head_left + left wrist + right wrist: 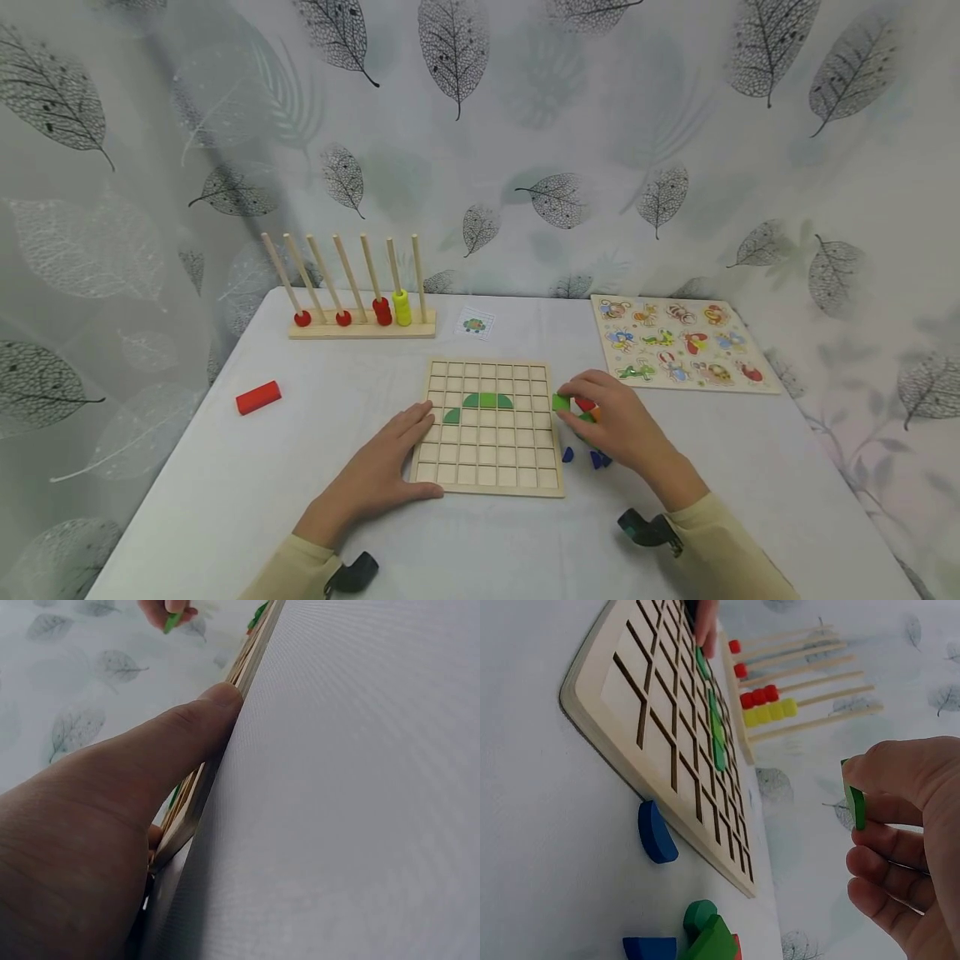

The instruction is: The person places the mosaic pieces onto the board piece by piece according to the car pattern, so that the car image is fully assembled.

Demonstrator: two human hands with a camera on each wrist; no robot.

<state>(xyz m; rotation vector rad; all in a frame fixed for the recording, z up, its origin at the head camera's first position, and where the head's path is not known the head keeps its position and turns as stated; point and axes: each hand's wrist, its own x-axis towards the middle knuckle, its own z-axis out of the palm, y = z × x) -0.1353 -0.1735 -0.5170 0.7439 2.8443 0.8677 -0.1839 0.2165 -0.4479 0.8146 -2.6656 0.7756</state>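
Note:
A wooden grid board (487, 458) lies on the white table, with several green pieces (487, 400) set in its upper cells. Along the board's left and lower-left edge rests my left hand (378, 467), its thumb (180, 727) stretched along the frame. My right hand (622, 421) is just right of the board and pinches a light green square tile (854, 802) between thumb and fingers, raised off the table. Beneath and around that hand lie loose pieces: blue ones (655, 831), a green one (712, 941), red and orange ones partly hidden by the fingers.
At the back left stands a peg counter (360, 331) with red and yellow beads. A small picture card (475, 323) lies behind the board. An insect puzzle board (678, 343) is at the back right, and a red cylinder (258, 397) lies on the left.

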